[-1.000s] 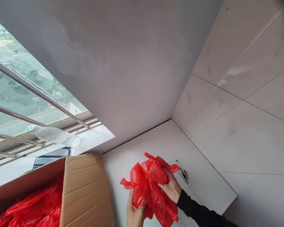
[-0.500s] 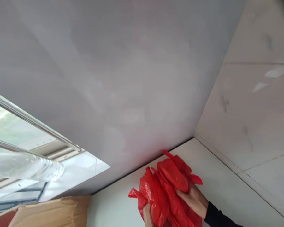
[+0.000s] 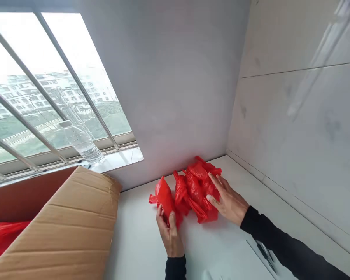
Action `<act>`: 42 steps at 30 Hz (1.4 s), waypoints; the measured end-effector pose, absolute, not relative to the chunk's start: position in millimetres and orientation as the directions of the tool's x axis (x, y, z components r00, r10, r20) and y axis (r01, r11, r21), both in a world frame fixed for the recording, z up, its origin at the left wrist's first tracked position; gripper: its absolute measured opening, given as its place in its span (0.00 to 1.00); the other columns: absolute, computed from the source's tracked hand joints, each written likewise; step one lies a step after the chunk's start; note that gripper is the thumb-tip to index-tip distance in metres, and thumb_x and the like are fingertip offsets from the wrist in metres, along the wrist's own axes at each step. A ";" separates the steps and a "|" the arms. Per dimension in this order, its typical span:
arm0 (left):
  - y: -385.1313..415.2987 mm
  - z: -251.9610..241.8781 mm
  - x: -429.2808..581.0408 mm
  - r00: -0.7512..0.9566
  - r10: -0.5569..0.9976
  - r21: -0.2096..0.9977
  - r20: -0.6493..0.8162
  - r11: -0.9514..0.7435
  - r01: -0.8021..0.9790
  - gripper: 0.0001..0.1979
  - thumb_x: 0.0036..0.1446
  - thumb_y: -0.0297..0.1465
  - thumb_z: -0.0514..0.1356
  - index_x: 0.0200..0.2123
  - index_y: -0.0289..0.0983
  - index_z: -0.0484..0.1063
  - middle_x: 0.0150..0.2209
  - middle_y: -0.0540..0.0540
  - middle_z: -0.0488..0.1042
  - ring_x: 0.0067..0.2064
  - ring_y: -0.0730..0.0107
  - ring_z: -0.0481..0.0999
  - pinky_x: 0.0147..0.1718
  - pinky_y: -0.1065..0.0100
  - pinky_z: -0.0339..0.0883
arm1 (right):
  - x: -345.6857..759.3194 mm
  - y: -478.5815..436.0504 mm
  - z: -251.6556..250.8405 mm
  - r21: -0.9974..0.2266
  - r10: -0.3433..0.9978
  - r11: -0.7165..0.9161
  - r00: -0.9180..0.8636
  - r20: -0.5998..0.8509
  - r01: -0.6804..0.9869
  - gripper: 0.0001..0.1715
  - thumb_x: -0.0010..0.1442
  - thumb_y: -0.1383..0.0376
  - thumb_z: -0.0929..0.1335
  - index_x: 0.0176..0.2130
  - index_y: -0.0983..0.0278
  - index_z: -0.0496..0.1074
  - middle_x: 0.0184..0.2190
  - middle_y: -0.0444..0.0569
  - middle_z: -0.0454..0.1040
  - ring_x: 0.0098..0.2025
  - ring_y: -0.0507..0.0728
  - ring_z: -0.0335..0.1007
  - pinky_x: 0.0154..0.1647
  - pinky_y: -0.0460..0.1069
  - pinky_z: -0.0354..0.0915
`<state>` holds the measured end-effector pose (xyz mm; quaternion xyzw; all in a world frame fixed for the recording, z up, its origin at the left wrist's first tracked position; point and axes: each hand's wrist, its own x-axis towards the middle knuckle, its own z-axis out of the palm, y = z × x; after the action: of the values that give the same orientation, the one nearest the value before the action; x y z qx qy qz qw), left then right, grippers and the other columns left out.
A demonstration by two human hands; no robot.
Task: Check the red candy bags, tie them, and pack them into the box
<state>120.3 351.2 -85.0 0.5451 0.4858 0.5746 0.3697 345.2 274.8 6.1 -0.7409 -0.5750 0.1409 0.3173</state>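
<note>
Several knotted red plastic bags [image 3: 196,188] lie bunched on the white surface near the wall corner. My left hand [image 3: 169,233] has its thumb and fingers around the lower part of the leftmost red plastic bag [image 3: 164,194], whose knotted ends stick out to the left. At the right side of the bunch, my right hand [image 3: 229,198] is open, its fingers apart and its fingertips against the red plastic. What the bags contain is hidden.
A cardboard box [image 3: 67,225] with red plastic inside stands at the left. A clear water bottle [image 3: 83,142] stands on the sill by the barred window. Dark slim items [image 3: 265,251] lie under my right forearm. Walls meet behind the bags.
My view has tilted, showing more of the window and box. The bags have gone from a bunch held between both hands to resting on the surface, and my right hand has loosened.
</note>
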 end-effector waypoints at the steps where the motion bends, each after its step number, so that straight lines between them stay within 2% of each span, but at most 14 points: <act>1: 340.1 -82.1 112.5 -0.181 0.948 0.963 0.263 -0.246 0.108 0.29 0.62 0.47 0.55 0.62 0.41 0.60 0.58 0.39 0.70 0.58 0.53 0.72 0.51 0.58 0.71 | 337.2 255.0 8.4 -0.635 0.944 -0.110 0.280 0.174 0.765 0.42 0.67 0.53 0.62 0.73 0.57 0.42 0.72 0.61 0.47 0.73 0.67 0.47 0.65 0.63 0.61; 4: 301.5 -72.3 86.6 -0.277 0.928 0.967 0.248 -0.218 0.135 0.26 0.61 0.49 0.55 0.54 0.39 0.67 0.49 0.40 0.75 0.49 0.55 0.76 0.44 0.58 0.73 | 310.1 190.9 13.0 -0.669 0.966 -0.018 0.185 0.179 0.743 0.39 0.66 0.56 0.63 0.71 0.57 0.49 0.70 0.59 0.51 0.72 0.64 0.50 0.68 0.60 0.58; 8: 246.7 -62.7 59.3 -0.274 0.917 0.948 0.291 -0.239 0.209 0.22 0.60 0.50 0.54 0.42 0.38 0.73 0.38 0.44 0.77 0.40 0.58 0.77 0.41 0.57 0.73 | 271.7 120.4 6.8 -0.714 0.978 0.125 0.036 0.205 0.689 0.31 0.64 0.61 0.64 0.65 0.56 0.62 0.64 0.55 0.62 0.64 0.61 0.64 0.65 0.56 0.62; 11: 205.0 -60.2 49.3 -0.223 0.911 0.918 0.348 -0.283 0.277 0.22 0.58 0.51 0.55 0.42 0.40 0.75 0.41 0.43 0.79 0.45 0.52 0.77 0.44 0.54 0.72 | 243.9 88.9 -17.2 -0.694 0.985 0.168 -0.090 0.147 0.700 0.33 0.57 0.65 0.68 0.61 0.60 0.68 0.60 0.58 0.68 0.59 0.63 0.69 0.61 0.55 0.67; 13: 179.0 -59.2 44.9 -0.159 0.907 0.886 0.391 -0.324 0.331 0.22 0.57 0.50 0.56 0.46 0.42 0.76 0.47 0.42 0.79 0.50 0.49 0.76 0.49 0.50 0.70 | 230.6 75.7 -40.0 -0.596 0.988 0.155 -0.132 0.083 0.788 0.43 0.50 0.67 0.71 0.64 0.63 0.65 0.65 0.63 0.63 0.64 0.71 0.63 0.63 0.62 0.64; 14: 167.5 -58.4 42.9 -0.125 0.903 0.867 0.412 -0.346 0.358 0.22 0.57 0.50 0.56 0.47 0.43 0.77 0.48 0.43 0.79 0.51 0.49 0.75 0.52 0.48 0.68 | 226.9 70.9 -51.1 -0.549 0.987 0.159 -0.132 0.089 0.821 0.45 0.51 0.67 0.71 0.67 0.63 0.62 0.67 0.64 0.60 0.66 0.73 0.59 0.64 0.64 0.62; 16: 148.5 -56.1 39.1 -0.071 0.890 0.827 0.450 -0.386 0.409 0.22 0.58 0.49 0.56 0.48 0.44 0.77 0.49 0.43 0.79 0.53 0.47 0.73 0.56 0.44 0.63 | 226.1 64.9 -68.8 -0.479 0.975 0.184 -0.099 0.197 0.858 0.43 0.56 0.66 0.68 0.69 0.62 0.58 0.69 0.62 0.57 0.69 0.72 0.55 0.65 0.65 0.60; 20: 127.8 -52.1 37.0 -0.007 0.868 0.768 0.496 -0.435 0.471 0.22 0.60 0.47 0.56 0.52 0.45 0.76 0.50 0.44 0.79 0.54 0.48 0.72 0.55 0.44 0.63 | 243.0 68.3 -77.3 -0.427 0.906 0.210 -0.011 0.423 0.880 0.31 0.61 0.66 0.65 0.63 0.65 0.66 0.63 0.62 0.66 0.64 0.68 0.62 0.63 0.63 0.64; 23: 123.6 -52.9 39.3 -0.002 0.850 0.740 0.527 -0.458 0.493 0.23 0.62 0.47 0.53 0.54 0.43 0.74 0.52 0.42 0.78 0.55 0.49 0.72 0.56 0.46 0.63 | 253.5 74.0 -71.9 -0.441 0.890 0.204 0.023 0.456 0.874 0.26 0.63 0.67 0.63 0.60 0.67 0.68 0.60 0.64 0.67 0.61 0.67 0.64 0.61 0.63 0.66; 26: 126.0 -57.9 39.6 -0.059 0.822 0.722 0.567 -0.461 0.516 0.23 0.66 0.46 0.51 0.55 0.39 0.72 0.53 0.40 0.76 0.57 0.52 0.71 0.59 0.45 0.60 | 251.1 71.5 -71.8 -0.462 0.871 0.224 0.035 0.489 0.858 0.23 0.65 0.66 0.63 0.58 0.64 0.69 0.58 0.60 0.68 0.59 0.64 0.65 0.60 0.61 0.67; 29: 131.3 -64.4 38.3 -0.176 0.798 0.729 0.577 -0.405 0.552 0.23 0.65 0.44 0.55 0.56 0.37 0.69 0.56 0.39 0.72 0.59 0.53 0.69 0.60 0.42 0.57 | 241.6 63.6 -78.2 -0.477 0.857 0.236 0.051 0.513 0.846 0.20 0.65 0.67 0.64 0.56 0.63 0.69 0.56 0.59 0.68 0.57 0.64 0.65 0.59 0.62 0.67; 31: 133.7 -67.0 38.8 -0.221 0.796 0.738 0.563 -0.364 0.569 0.22 0.64 0.43 0.58 0.57 0.37 0.69 0.56 0.39 0.71 0.58 0.52 0.70 0.59 0.42 0.58 | 236.9 59.5 -82.6 -0.482 0.848 0.242 0.058 0.527 0.842 0.20 0.64 0.68 0.63 0.55 0.64 0.69 0.56 0.59 0.68 0.58 0.64 0.64 0.59 0.63 0.67; 36: 133.6 -63.8 44.8 -0.191 0.843 0.762 0.503 -0.328 0.558 0.20 0.62 0.39 0.62 0.55 0.37 0.70 0.52 0.41 0.73 0.55 0.54 0.72 0.56 0.44 0.64 | 236.5 58.3 -83.5 -0.495 0.833 0.251 0.075 0.549 0.832 0.17 0.64 0.69 0.63 0.52 0.65 0.70 0.53 0.59 0.68 0.55 0.64 0.65 0.57 0.62 0.67; 42: 138.6 -63.0 41.3 -0.201 0.925 0.880 0.324 -0.216 0.423 0.18 0.60 0.36 0.64 0.52 0.36 0.72 0.44 0.44 0.75 0.48 0.58 0.74 0.48 0.51 0.71 | 238.8 61.3 -75.4 -0.499 0.843 0.221 0.093 0.530 0.838 0.15 0.65 0.67 0.64 0.50 0.63 0.73 0.51 0.56 0.71 0.53 0.63 0.67 0.56 0.59 0.66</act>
<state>41.3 138.6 -63.0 0.5837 0.5770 0.5172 0.2427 238.8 61.3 -75.4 -0.6241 -0.6735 0.0030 0.3962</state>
